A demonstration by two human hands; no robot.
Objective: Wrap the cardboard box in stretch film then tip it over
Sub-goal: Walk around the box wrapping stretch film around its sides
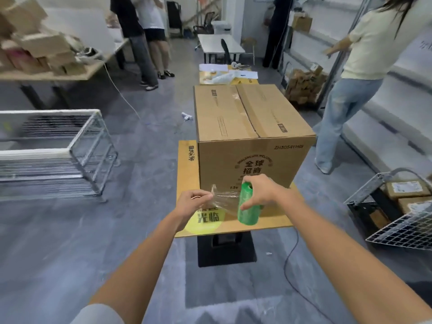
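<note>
Closed box (247, 127) upright on tabletop (187, 174), right hand (261, 192) gripping green roll (248, 204) near it, left hand (194, 203) pinching film (222, 198) end

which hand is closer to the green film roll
Right. The right hand grips the green film roll itself; the left hand pinches the loose film end to the roll's left.

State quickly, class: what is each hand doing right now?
Left hand: closed, pinching the loose end of the stretch film.
Right hand: closed around the green film roll.
</note>
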